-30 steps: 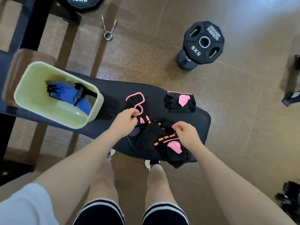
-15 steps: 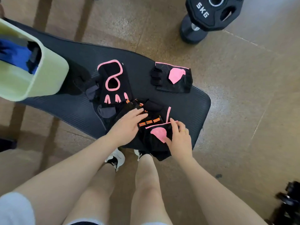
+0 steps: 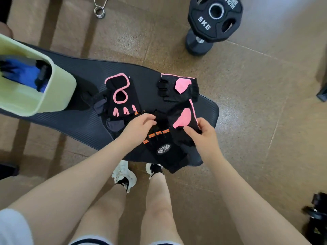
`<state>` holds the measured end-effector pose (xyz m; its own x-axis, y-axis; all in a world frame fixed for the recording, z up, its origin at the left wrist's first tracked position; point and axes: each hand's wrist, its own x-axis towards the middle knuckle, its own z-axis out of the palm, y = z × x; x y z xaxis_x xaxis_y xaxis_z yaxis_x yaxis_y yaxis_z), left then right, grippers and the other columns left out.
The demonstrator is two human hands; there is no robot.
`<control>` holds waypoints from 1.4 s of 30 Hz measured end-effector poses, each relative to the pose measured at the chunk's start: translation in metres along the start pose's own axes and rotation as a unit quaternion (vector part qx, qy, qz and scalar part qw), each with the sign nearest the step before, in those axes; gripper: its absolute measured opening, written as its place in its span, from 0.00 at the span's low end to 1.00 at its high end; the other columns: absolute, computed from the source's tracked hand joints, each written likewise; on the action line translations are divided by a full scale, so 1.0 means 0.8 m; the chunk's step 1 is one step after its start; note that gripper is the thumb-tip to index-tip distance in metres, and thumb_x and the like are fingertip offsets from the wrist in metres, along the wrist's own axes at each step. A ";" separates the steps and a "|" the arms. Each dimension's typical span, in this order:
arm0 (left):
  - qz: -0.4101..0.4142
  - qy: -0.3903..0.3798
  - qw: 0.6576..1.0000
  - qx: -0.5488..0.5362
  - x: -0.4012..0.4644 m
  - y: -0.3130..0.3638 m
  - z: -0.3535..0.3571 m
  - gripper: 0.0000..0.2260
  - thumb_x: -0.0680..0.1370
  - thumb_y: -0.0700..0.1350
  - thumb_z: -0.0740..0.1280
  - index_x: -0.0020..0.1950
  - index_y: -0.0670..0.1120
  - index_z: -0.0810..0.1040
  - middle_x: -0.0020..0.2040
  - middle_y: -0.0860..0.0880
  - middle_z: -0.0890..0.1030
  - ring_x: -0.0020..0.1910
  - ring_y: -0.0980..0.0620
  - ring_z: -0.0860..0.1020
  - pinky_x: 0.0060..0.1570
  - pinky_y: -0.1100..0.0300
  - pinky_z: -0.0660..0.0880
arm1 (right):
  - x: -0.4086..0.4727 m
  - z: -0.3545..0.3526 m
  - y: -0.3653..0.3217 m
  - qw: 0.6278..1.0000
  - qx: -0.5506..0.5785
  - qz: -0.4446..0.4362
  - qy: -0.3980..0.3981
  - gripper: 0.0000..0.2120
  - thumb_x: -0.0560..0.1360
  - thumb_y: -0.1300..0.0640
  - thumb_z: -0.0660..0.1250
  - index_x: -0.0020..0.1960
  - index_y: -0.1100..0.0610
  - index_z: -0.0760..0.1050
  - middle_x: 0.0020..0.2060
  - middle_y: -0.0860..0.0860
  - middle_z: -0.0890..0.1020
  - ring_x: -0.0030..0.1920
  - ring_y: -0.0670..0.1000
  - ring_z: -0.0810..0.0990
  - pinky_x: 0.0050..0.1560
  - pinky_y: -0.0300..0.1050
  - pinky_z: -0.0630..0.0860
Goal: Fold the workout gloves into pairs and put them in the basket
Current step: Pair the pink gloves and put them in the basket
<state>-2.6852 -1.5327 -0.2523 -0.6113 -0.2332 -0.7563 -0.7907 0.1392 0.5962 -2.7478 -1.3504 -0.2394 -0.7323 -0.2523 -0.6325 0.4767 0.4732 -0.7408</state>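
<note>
Several black workout gloves lie on a black padded bench (image 3: 76, 124). A glove with pink piping (image 3: 122, 96) lies flat at the middle. A folded glove with a pink patch (image 3: 178, 87) sits at the far right end. My right hand (image 3: 201, 133) pinches the matching pink-patch glove (image 3: 184, 119) and lifts it. My left hand (image 3: 139, 128) rests with curled fingers on a black glove with orange stitching and a SPORTS label (image 3: 162, 147). The pale green basket (image 3: 58, 92) stands at the left and holds blue gloves (image 3: 23, 73).
A 5 kg dumbbell (image 3: 212, 20) stands on the brown floor beyond the bench. A metal spring collar (image 3: 99, 9) lies at the top. Dark gym gear sits at the right edge (image 3: 316, 214). My legs and white shoes (image 3: 123, 175) are below the bench.
My right hand has lifted the pink-patch glove off the pile, uncovering the orange-stitched glove with its SPORTS label. My left hand stayed on the pile. The view shifted slightly.
</note>
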 end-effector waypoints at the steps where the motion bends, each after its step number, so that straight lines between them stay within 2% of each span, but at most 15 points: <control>1: -0.024 -0.002 0.997 -0.070 -0.004 0.009 -0.003 0.11 0.80 0.44 0.56 0.59 0.47 0.74 0.57 0.49 0.80 0.58 0.53 0.75 0.59 0.61 0.67 | -0.005 0.004 -0.010 0.999 -0.021 -0.021 0.021 0.06 0.72 0.62 0.68 0.42 0.51 0.74 0.38 0.44 0.78 0.41 0.44 0.75 0.47 0.40 0.72; 4: -0.111 -0.062 0.948 -0.290 -0.018 0.034 -0.014 0.14 0.80 0.52 0.55 0.60 0.48 0.72 0.57 0.47 0.79 0.55 0.48 0.77 0.60 0.54 0.71 | -0.016 0.028 -0.028 0.979 -0.154 -0.115 0.064 0.07 0.72 0.63 0.68 0.50 0.58 0.76 0.49 0.46 0.78 0.51 0.49 0.76 0.52 0.38 0.69; 6: -0.115 -0.093 0.929 -0.339 -0.024 0.039 -0.019 0.18 0.79 0.56 0.54 0.62 0.47 0.72 0.55 0.46 0.79 0.54 0.48 0.78 0.57 0.54 0.74 | -0.024 0.049 -0.029 0.952 -0.242 -0.186 0.035 0.04 0.72 0.63 0.67 0.47 0.59 0.75 0.56 0.46 0.77 0.54 0.52 0.76 0.49 0.43 0.73; 9: -0.087 -0.087 0.934 -0.334 -0.029 0.034 -0.025 0.15 0.78 0.55 0.58 0.51 0.46 0.75 0.47 0.45 0.79 0.44 0.49 0.78 0.51 0.55 0.76 | -0.034 0.082 -0.025 0.915 -0.349 -0.202 -0.021 0.07 0.73 0.60 0.66 0.51 0.58 0.75 0.66 0.47 0.73 0.56 0.55 0.76 0.44 0.49 0.76; 13: -0.016 0.027 0.973 -0.229 -0.030 0.007 -0.042 0.04 0.76 0.47 0.64 0.48 0.52 0.77 0.44 0.50 0.81 0.47 0.51 0.78 0.57 0.53 0.72 | -0.048 0.111 -0.024 0.903 -0.335 -0.215 -0.164 0.15 0.73 0.58 0.66 0.59 0.55 0.73 0.73 0.46 0.63 0.64 0.54 0.73 0.55 0.49 0.74; 15: 0.012 0.059 0.979 -0.196 -0.032 -0.003 -0.054 0.11 0.76 0.39 0.62 0.45 0.56 0.77 0.39 0.55 0.82 0.42 0.53 0.79 0.58 0.50 0.70 | -0.054 0.114 -0.027 0.920 -0.270 -0.222 -0.174 0.14 0.74 0.56 0.64 0.59 0.56 0.75 0.70 0.48 0.69 0.63 0.49 0.74 0.58 0.46 0.74; 17: 0.028 0.083 0.977 -0.192 -0.033 -0.001 -0.064 0.14 0.76 0.36 0.60 0.44 0.54 0.78 0.38 0.55 0.81 0.41 0.55 0.78 0.53 0.53 0.73 | -0.049 0.109 -0.032 0.948 -0.199 -0.228 -0.095 0.11 0.74 0.58 0.63 0.55 0.58 0.77 0.59 0.51 0.78 0.52 0.44 0.77 0.52 0.37 0.74; 19: 0.036 0.101 0.972 -0.207 -0.029 0.007 -0.073 0.14 0.77 0.35 0.59 0.43 0.53 0.78 0.40 0.55 0.81 0.41 0.59 0.77 0.50 0.61 0.73 | -0.028 0.098 -0.039 0.976 -0.136 -0.168 -0.004 0.08 0.74 0.63 0.62 0.50 0.58 0.78 0.48 0.51 0.80 0.42 0.43 0.76 0.46 0.33 0.72; 24: 0.059 0.125 0.968 -0.208 0.001 0.027 -0.083 0.12 0.77 0.36 0.60 0.42 0.52 0.77 0.42 0.47 0.79 0.43 0.53 0.75 0.50 0.58 0.72 | 0.069 0.056 -0.031 0.989 -0.047 0.048 0.131 0.11 0.74 0.63 0.59 0.42 0.49 0.74 0.40 0.45 0.78 0.48 0.52 0.79 0.57 0.50 0.75; 27: 0.068 0.141 0.965 -0.212 0.024 0.034 -0.084 0.11 0.77 0.36 0.60 0.42 0.51 0.77 0.42 0.43 0.79 0.42 0.51 0.75 0.47 0.55 0.72 | 0.121 0.039 -0.027 0.979 -0.084 0.071 0.174 0.09 0.75 0.62 0.58 0.49 0.54 0.75 0.48 0.51 0.79 0.52 0.54 0.77 0.60 0.55 0.73; 30: 0.063 0.142 0.964 -0.215 0.047 0.037 -0.078 0.10 0.76 0.36 0.61 0.44 0.51 0.77 0.43 0.46 0.81 0.43 0.52 0.77 0.49 0.57 0.74 | 0.165 0.026 -0.013 0.961 -0.205 0.068 0.171 0.15 0.77 0.59 0.59 0.63 0.60 0.70 0.62 0.59 0.73 0.61 0.58 0.73 0.64 0.54 0.69; 35: 0.046 0.147 0.964 -0.216 0.064 0.037 -0.064 0.10 0.76 0.36 0.63 0.47 0.50 0.77 0.41 0.55 0.81 0.38 0.65 0.79 0.44 0.72 0.74 | 0.197 0.030 0.009 0.954 -0.248 0.114 0.121 0.25 0.75 0.54 0.64 0.68 0.61 0.62 0.65 0.59 0.73 0.67 0.61 0.67 0.65 0.59 0.68; 37: 0.036 0.148 0.967 -0.203 0.065 0.036 -0.062 0.09 0.76 0.36 0.63 0.47 0.50 0.77 0.41 0.55 0.81 0.36 0.66 0.78 0.44 0.71 0.74 | 0.203 0.031 0.007 0.948 -0.261 0.117 0.141 0.28 0.74 0.56 0.66 0.70 0.61 0.61 0.66 0.58 0.72 0.68 0.60 0.66 0.67 0.56 0.66; 39: 0.020 0.149 0.970 -0.190 0.065 0.037 -0.064 0.08 0.75 0.37 0.64 0.47 0.50 0.77 0.40 0.55 0.81 0.37 0.65 0.78 0.46 0.67 0.74 | 0.205 0.032 0.004 0.958 -0.209 0.130 0.149 0.23 0.74 0.60 0.66 0.67 0.61 0.66 0.57 0.56 0.77 0.63 0.58 0.72 0.63 0.52 0.68; 42: 0.003 0.156 0.972 -0.178 0.064 0.036 -0.071 0.07 0.75 0.38 0.65 0.43 0.51 0.76 0.40 0.53 0.81 0.40 0.57 0.77 0.46 0.61 0.73 | 0.197 0.040 -0.008 0.984 -0.077 0.118 0.112 0.08 0.73 0.64 0.62 0.48 0.56 0.77 0.43 0.52 0.79 0.49 0.54 0.78 0.52 0.49 0.74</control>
<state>-2.7375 -1.5949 -0.2584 -0.5311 -0.5222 -0.6673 -0.6921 -0.1870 0.6972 -2.8504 -1.4200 -0.3418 -0.7070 0.0638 -0.7043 0.5794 0.6234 -0.5251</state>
